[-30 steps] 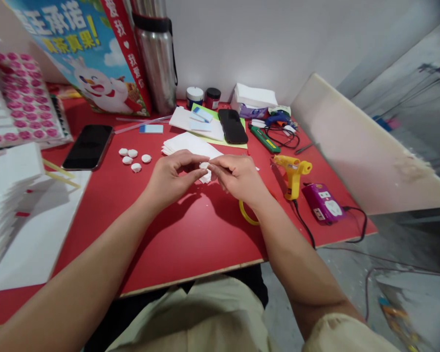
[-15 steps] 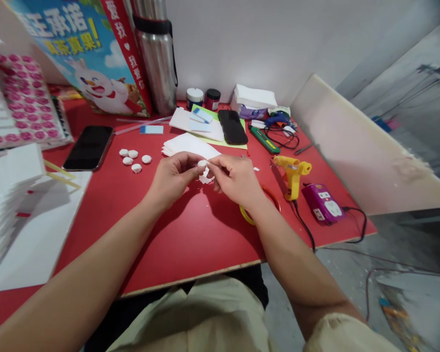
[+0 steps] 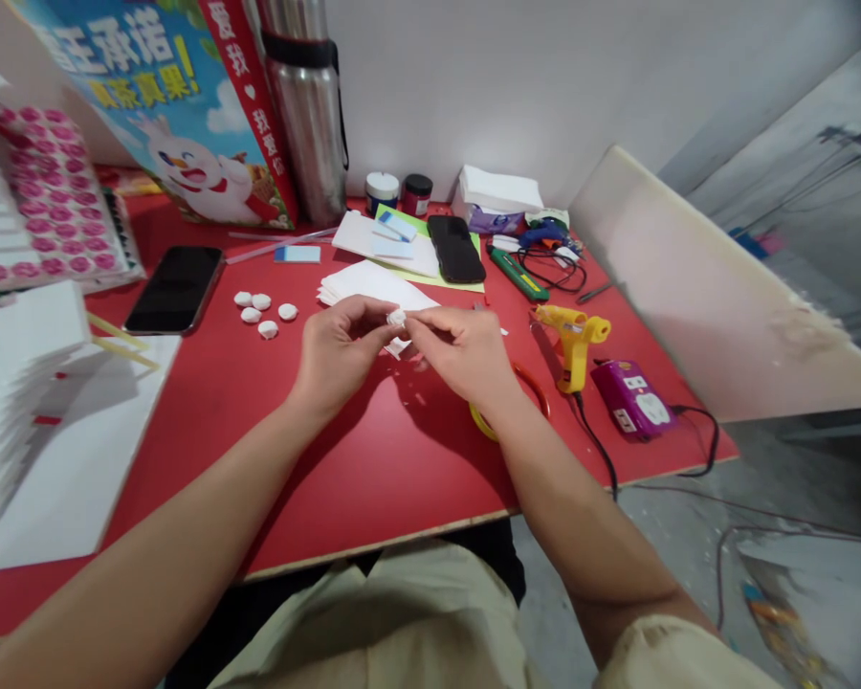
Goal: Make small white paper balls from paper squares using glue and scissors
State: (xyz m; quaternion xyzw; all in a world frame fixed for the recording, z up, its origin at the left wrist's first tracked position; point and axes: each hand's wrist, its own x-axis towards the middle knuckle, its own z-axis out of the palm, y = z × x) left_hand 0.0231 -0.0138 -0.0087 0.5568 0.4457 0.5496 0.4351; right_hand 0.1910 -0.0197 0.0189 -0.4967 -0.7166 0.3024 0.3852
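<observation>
Between my hands is a small white paper piece [image 3: 397, 319], roundish on top with a loose, ragged strip hanging below it. My left hand [image 3: 341, 349] pinches it from the left with thumb and forefinger. From the other side, my right hand [image 3: 463, 349] grips its edge the same way. The fingertips hide part of it. Just behind the hands lies a stack of white paper sheets [image 3: 373, 285]. Several small white paper discs [image 3: 288, 312] rest on the red table [image 3: 373, 459] to the left.
At right are a yellow glue gun [image 3: 572, 340], a purple power socket [image 3: 632, 397] and a green cutter [image 3: 518, 273]. A tape roll [image 3: 482, 421] sits under my right wrist. Phones [image 3: 174, 289], a steel flask [image 3: 307, 134] and a white layered model [image 3: 21, 402] stand around.
Both hands stay in nearly the same place. The white paper piece has turned slightly between the fingers, and its hanging strip has shifted shape.
</observation>
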